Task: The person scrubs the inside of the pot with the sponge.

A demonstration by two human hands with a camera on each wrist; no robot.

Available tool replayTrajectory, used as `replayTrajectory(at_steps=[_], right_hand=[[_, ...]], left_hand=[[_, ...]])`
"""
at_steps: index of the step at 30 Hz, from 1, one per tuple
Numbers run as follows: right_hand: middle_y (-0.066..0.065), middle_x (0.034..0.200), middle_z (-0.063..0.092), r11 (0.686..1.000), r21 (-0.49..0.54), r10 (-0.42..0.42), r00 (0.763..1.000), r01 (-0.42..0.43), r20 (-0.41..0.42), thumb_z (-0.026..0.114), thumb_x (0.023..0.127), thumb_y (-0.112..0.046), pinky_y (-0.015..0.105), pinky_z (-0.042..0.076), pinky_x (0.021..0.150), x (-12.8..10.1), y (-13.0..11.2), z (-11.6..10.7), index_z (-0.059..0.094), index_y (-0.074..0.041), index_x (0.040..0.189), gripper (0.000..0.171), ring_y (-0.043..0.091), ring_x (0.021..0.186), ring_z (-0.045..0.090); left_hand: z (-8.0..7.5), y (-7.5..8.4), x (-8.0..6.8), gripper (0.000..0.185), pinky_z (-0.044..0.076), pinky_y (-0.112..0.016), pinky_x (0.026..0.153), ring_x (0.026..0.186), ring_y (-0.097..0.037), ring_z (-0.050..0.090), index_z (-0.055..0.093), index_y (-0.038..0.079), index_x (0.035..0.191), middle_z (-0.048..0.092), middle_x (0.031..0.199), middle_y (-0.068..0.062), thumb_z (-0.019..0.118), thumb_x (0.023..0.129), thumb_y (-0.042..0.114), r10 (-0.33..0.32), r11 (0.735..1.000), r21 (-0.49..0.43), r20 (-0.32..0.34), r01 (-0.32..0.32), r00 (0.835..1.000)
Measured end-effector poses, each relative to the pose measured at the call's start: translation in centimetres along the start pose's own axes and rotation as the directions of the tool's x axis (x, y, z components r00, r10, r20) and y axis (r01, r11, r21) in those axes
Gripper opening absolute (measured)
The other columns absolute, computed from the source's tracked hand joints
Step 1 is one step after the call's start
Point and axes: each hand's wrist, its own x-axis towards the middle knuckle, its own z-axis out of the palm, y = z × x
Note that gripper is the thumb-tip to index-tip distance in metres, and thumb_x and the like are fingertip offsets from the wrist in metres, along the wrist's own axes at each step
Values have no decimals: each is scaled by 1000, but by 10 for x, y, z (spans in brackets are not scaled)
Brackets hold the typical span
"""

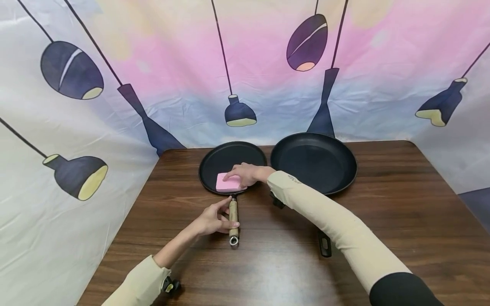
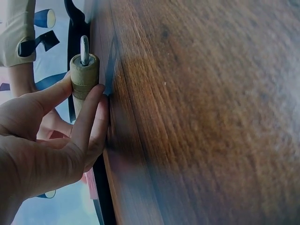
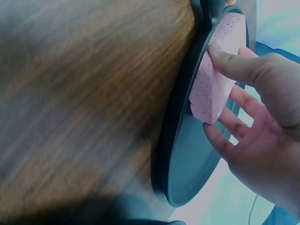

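Note:
A flat black pan with a low rim lies at the back of the table. Its wooden handle, tipped with a metal ring, points toward me. My left hand holds that handle between thumb and fingers; the left wrist view shows the handle's ring end close up. Inside the pan, near the handle side, lies a pink sponge. My right hand grips the sponge, with the thumb along one edge in the right wrist view and the fingers on the other side of the sponge.
To the right sits a larger, deeper black frying pan, its black handle partly hidden under my right forearm. The brown wooden table meets a patterned cloth backdrop behind both pans.

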Motion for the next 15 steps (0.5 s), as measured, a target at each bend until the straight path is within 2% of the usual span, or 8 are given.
replayTrajectory(at_steps=[7,11,15], right_hand=[[8,156,43,998,-64,28,1000,-28,2,60,99,-1,48,38,121,-8,11,-3,47,-31,149,60,30,145,40],[9,156,43,994,-67,87,996,-87,-11,55,102,-1,46,37,122,-12,17,-5,45,-30,149,56,30,144,40],[11,154,43,986,-54,155,987,-157,-41,52,103,-1,44,42,117,-15,21,-6,42,-28,150,56,30,137,44]], left_hand=[[0,0,1,94,66,-37,79,83,-10,65,22,2,162,49,126,-18,81,88,6,-18,1000,19,-12,18,1000],[-1,-1,1,94,66,-36,78,83,-9,66,22,1,161,51,124,-19,81,88,5,-6,1000,18,-11,6,1000],[-1,-2,1,95,66,-37,79,82,-9,65,20,-1,162,52,122,-18,80,88,5,11,1000,4,8,-11,1000]])
